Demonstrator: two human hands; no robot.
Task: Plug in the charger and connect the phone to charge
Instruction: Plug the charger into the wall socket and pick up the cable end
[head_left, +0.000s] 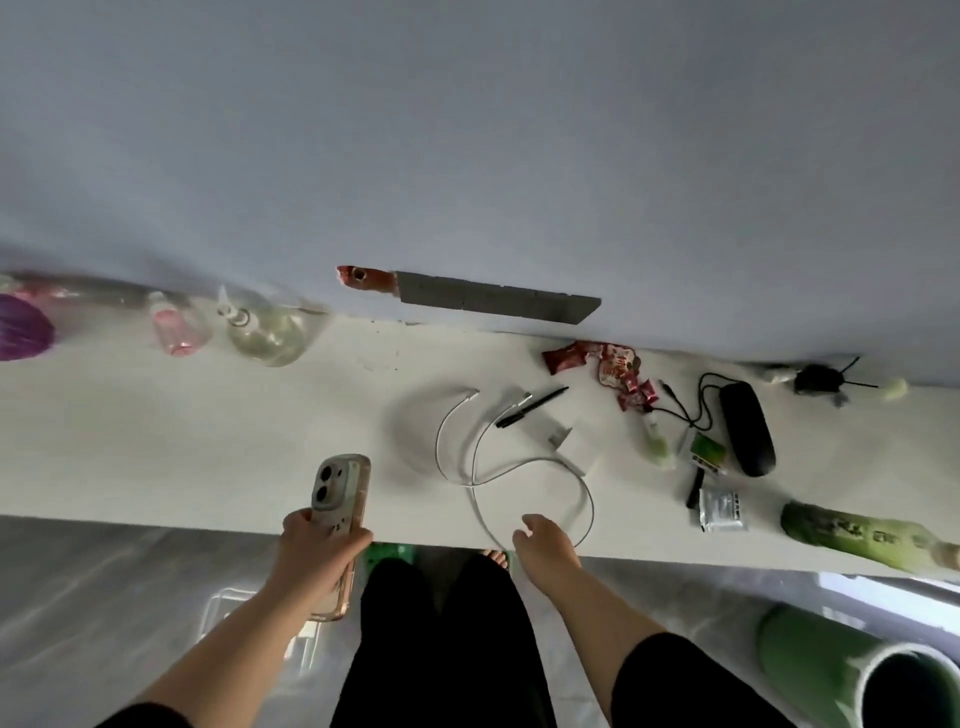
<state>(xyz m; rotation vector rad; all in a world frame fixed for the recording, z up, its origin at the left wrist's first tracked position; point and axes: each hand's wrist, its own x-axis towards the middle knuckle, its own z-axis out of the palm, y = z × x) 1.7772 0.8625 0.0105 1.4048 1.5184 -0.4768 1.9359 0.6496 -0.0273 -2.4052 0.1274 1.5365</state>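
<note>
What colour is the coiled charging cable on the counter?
White, seen in the head view: the thin coiled charging cable on the counter.

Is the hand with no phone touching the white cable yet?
Cannot tell. In the head view the right hand lies over the loop of the white cable at the table edge, fingers open, but contact or a gap is not plain.

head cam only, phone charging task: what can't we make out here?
- Wall socket: none in the head view.
- Phone: screen faces away; lower end covered by the left hand.
- Charger plug: white on the white table, shape unclear.
- Cable: near loop passes under the right hand; contact unclear.
- Left-edge bottles: blurred.
</note>
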